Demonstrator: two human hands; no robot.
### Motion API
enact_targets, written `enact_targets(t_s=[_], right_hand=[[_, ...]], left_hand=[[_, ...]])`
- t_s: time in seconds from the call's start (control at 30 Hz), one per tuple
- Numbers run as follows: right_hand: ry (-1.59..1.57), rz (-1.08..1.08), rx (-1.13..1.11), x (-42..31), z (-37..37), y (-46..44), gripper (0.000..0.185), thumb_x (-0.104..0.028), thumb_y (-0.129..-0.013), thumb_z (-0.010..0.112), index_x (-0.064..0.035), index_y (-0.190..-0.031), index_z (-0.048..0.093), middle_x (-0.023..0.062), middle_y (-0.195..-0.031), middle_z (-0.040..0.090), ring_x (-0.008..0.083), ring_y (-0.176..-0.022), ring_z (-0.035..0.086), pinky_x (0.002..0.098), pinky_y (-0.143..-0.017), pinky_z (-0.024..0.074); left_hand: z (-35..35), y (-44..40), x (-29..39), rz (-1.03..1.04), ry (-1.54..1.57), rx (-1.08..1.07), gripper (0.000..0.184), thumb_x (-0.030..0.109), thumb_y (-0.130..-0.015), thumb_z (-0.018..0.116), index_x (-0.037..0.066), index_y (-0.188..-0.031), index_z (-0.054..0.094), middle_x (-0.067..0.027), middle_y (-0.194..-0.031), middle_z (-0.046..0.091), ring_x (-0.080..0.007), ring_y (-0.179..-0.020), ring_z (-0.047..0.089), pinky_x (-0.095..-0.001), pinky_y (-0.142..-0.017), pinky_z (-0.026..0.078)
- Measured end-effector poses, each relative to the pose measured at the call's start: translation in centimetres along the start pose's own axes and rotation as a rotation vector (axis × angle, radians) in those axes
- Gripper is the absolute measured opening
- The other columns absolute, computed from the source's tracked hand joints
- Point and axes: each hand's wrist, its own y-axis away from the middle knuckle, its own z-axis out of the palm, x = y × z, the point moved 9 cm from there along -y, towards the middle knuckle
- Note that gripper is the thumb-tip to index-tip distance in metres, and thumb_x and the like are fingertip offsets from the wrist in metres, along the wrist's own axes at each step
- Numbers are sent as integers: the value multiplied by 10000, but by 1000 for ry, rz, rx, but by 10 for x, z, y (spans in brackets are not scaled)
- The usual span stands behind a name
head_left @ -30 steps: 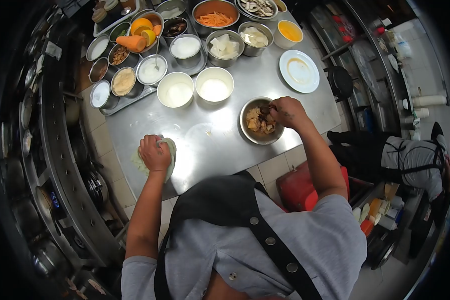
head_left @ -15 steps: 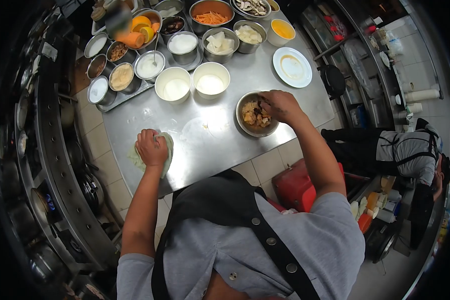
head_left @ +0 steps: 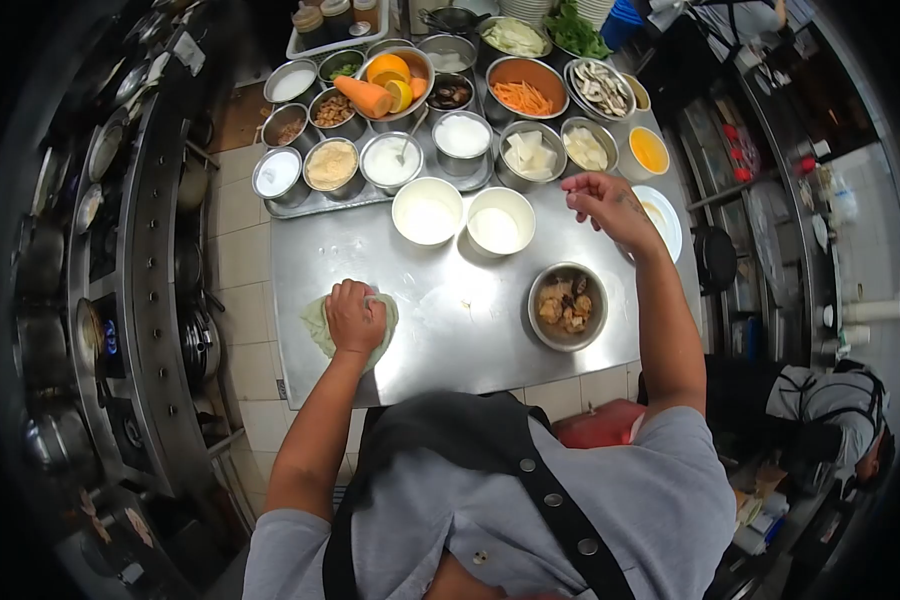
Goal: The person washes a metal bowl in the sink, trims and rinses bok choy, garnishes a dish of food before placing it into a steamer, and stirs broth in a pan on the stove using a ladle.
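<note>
My left hand [head_left: 354,316] rests closed on a pale green cloth [head_left: 318,328], pressing it to the steel table [head_left: 440,345]. My right hand [head_left: 608,208] is raised over the table's right side, near the white plate [head_left: 668,228] and the metal bowl of pale slices [head_left: 584,150]. Its thumb and fingers are drawn together; whatever they hold is too small to make out. Below it stands a metal bowl [head_left: 598,325] with brownish, chunky food pieces and dark bits. Two white tubs with pale contents, the left tub [head_left: 428,212] and the right tub [head_left: 501,222], sit mid-table.
Behind the tubs are shredded carrot [head_left: 522,97], sliced mushrooms [head_left: 600,88], a yellow-filled cup [head_left: 649,152] and a metal tray [head_left: 365,200] of powder containers. A stove [head_left: 130,290] runs along the left. Another person [head_left: 830,415] is at the right.
My right hand has left the bowl of food pieces and moved up and away toward the plate. The view has shifted, showing more of the table's far end. My left hand stays on the cloth.
</note>
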Motion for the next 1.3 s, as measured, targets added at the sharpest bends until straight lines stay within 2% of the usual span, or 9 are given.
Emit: enact_targets(t_s=[0.1,0.27,0.37,0.6,0.7,0.97,1.1,1.17,1.3], right_hand=[[150,-270,-116,-29,14,-16,272,-154,-844,634,-26,-1084,629,-5,-847,636,104,-770,589,265,-667,489],[564,-287,-352,-8,34,17,269,-20,-752,643,-18,-1019,619,88,-845,666,207,-772,640,317,-747,511],[635,-140,-412,30,38,34,238,-12,-735,633,-29,-973,639,102,-879,686,241,-834,665,337,-767,523],[682,-347,-208,51,33,44,214,-91,-767,690,-38,-972,658,106,-941,677,259,-848,647,349,-760,517],[393,-63,-27,78,1,47,207,-127,-797,700,-35,-978,660,113,-925,674,256,-827,639,343,-732,507],[450,100,152,118,-4,96,234,-213,-823,666,-49,-989,663,140,-890,654,288,-780,644,371,-723,497],[519,292,273,161,-10,122,372,-300,-844,650,26,-1024,637,149,-779,670,262,-737,661,355,-716,504],[85,520,19,193,18,133,342,-258,-866,615,66,-976,624,137,-729,666,181,-609,644,314,-545,506],[-409,461,228,235,58,146,214,-146,-847,586,50,-922,624,90,-708,638,129,-510,576,237,-423,469]], left_hand=[[1,7,7,16,-4,8,94,147,-702,543,84,-772,548,-89,-843,547,-302,-839,516,-420,-755,384],[1,2,7,-1,17,11,79,129,-707,537,85,-771,547,-91,-814,538,-305,-816,519,-414,-740,388],[1,2,8,8,9,15,80,124,-703,541,85,-772,545,-90,-800,532,-304,-803,519,-407,-733,392],[6,3,4,2,-16,-8,84,132,-686,545,86,-757,548,-78,-813,551,-287,-823,527,-399,-760,393],[7,2,5,-2,-8,-12,90,139,-692,546,86,-764,554,-80,-815,550,-288,-827,528,-397,-764,395],[7,3,5,-4,-14,-21,90,140,-697,547,84,-767,552,-80,-824,546,-291,-831,526,-402,-769,394],[6,2,6,9,5,-6,86,131,-694,550,85,-767,551,-74,-816,548,-289,-825,527,-402,-760,391],[3,3,6,2,26,6,84,127,-693,552,84,-765,550,-70,-806,549,-288,-820,528,-400,-755,391],[1,2,6,11,48,-6,80,118,-697,562,83,-769,560,-60,-796,557,-275,-815,532,-385,-736,394]])
